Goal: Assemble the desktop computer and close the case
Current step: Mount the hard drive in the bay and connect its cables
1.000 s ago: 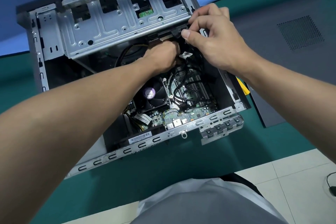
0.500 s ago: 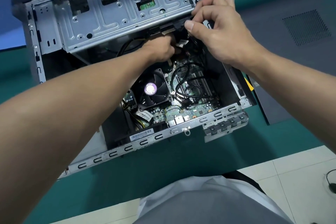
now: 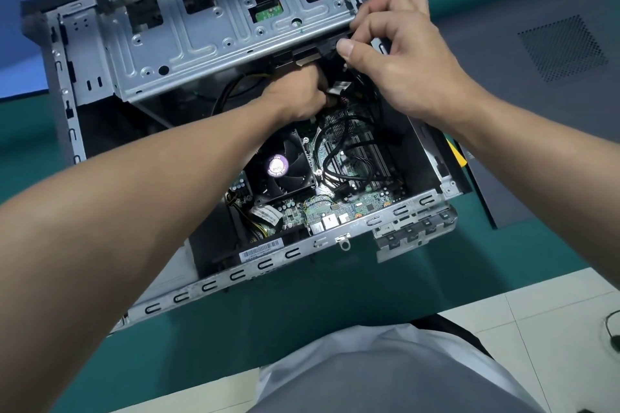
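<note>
An open desktop case (image 3: 214,282) lies on its side on the green mat, motherboard (image 3: 339,208) and black CPU fan (image 3: 278,168) showing. A grey metal drive cage (image 3: 188,40) is hinged up at the far side. My left hand (image 3: 298,94) reaches inside under the cage, fingers closed around a cable connector (image 3: 337,88) with a white tag. My right hand (image 3: 399,54) is at the cage's right end, thumb and fingers pinched on a black cable (image 3: 364,77). Black cables (image 3: 342,157) loop over the board. The fingertips of my left hand are hidden.
The dark side panel (image 3: 543,84) with a mesh vent lies flat to the right of the case. A yellow-handled tool (image 3: 454,151) peeks out between case and panel. A slot bracket (image 3: 416,228) juts from the case's near right corner. White floor tiles lie beyond the mat's edge.
The view has shifted slightly; both hands stay at the cables under the drive cage, my right hand a little higher against the cage edge.
</note>
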The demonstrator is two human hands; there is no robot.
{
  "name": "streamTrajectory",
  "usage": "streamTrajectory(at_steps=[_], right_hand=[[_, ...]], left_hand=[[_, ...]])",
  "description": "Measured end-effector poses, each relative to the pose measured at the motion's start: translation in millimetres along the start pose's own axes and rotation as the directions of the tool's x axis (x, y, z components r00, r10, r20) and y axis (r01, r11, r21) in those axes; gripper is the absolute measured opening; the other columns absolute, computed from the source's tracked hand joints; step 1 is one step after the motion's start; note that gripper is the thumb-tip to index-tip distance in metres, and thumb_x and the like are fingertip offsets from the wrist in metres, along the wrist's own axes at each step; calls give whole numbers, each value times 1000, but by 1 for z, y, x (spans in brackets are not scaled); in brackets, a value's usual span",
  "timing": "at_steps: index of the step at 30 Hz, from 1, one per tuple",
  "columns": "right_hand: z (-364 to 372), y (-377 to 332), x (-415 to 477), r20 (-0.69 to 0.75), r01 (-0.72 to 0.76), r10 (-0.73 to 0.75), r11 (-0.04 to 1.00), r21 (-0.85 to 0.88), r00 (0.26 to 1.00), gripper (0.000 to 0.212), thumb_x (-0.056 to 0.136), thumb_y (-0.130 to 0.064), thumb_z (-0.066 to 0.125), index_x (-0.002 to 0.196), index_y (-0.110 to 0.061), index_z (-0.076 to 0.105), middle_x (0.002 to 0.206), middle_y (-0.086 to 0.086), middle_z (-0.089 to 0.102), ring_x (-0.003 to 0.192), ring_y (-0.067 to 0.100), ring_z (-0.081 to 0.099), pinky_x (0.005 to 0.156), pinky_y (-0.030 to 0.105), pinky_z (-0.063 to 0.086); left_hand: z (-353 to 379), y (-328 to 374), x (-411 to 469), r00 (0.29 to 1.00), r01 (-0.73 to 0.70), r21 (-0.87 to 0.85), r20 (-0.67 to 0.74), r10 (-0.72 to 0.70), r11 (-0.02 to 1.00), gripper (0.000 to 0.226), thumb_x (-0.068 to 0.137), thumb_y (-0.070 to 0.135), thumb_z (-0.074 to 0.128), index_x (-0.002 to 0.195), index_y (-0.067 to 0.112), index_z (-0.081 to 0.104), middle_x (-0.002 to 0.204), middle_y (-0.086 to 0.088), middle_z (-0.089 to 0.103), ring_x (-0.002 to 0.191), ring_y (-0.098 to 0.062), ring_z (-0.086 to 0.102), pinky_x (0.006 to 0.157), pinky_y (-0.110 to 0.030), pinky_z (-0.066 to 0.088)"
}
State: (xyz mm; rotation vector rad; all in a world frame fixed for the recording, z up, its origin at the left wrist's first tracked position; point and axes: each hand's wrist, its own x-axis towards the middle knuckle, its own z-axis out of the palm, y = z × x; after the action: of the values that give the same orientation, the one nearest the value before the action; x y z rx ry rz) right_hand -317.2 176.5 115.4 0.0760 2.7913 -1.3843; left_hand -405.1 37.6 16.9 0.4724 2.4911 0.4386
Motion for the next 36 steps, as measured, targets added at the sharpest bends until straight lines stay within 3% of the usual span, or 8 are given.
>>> streamTrajectory(at_steps=[8, 13, 17, 23, 28, 33, 36], right_hand=[[0, -2, -1, 0, 20, -20, 999, -31, 1000, 23, 90, -29, 62, 77, -11, 64, 107, -6, 48, 106, 6, 33, 81, -3, 20], [0, -1, -2, 0, 17, -17, 1000, -24, 1000, 22, 90, -29, 62, 76, -13, 63, 106, -6, 48, 106, 6, 33, 81, -4, 20], [0, 0, -1, 3, 19, -19, 1000, -20, 1000, 22, 90, -29, 63, 74, -14, 62, 106, -6, 48, 105, 5, 33, 80, -4, 20], [0, 2, -1, 6, 19, -19, 1000, -18, 1000, 22, 90, -30, 63, 76, -13, 63, 106, -7, 47, 106, 5, 32, 81, -4, 20], [0, 3, -1, 7, 17, -17, 1000, -11, 1000, 23, 90, -30, 63, 76, -12, 64, 106, -7, 47, 107, 4, 32, 83, -3, 21], [0, 3, -1, 16, 19, -19, 1000, -10, 1000, 23, 90, -30, 63, 74, -13, 62, 106, -7, 47, 108, 5, 32, 85, -3, 20], [0, 3, -1, 17, 23, -23, 1000, -8, 1000, 23, 90, -30, 63, 75, -12, 62, 107, -6, 47, 109, 6, 32, 84, -4, 19]], left_hand=[[2, 5, -11, 990, -106, 56, -92, 111, 993, 19, 90, 37, 59, 96, 20, 54, 99, -3, 61, 95, -30, 59, 86, -42, 51], [5, 8, -15, 979, -135, 139, -133, 154, 981, 9, 91, 20, 57, 84, 14, 58, 84, -6, 53, 80, -30, 51, 72, -41, 47], [4, 10, -17, 965, -199, 202, -128, 227, 959, 6, 90, 18, 60, 90, 12, 62, 81, -8, 46, 73, -31, 45, 64, -38, 41], [12, 13, -14, 967, -123, 174, -199, 157, 977, 15, 88, 23, 60, 100, 13, 61, 87, -7, 47, 75, -30, 46, 65, -36, 38], [13, 21, -9, 965, -168, 264, -154, 213, 950, 18, 86, 13, 55, 104, 14, 54, 84, -5, 46, 76, -28, 46, 64, -34, 37], [17, 19, -5, 981, -88, 143, -160, 110, 986, 19, 84, 16, 58, 98, 12, 45, 87, -10, 50, 78, -31, 49, 67, -36, 40], [17, 15, -2, 985, -54, 7, -165, 55, 998, 24, 87, 20, 58, 107, 11, 49, 91, -7, 54, 81, -28, 49, 71, -35, 42]])
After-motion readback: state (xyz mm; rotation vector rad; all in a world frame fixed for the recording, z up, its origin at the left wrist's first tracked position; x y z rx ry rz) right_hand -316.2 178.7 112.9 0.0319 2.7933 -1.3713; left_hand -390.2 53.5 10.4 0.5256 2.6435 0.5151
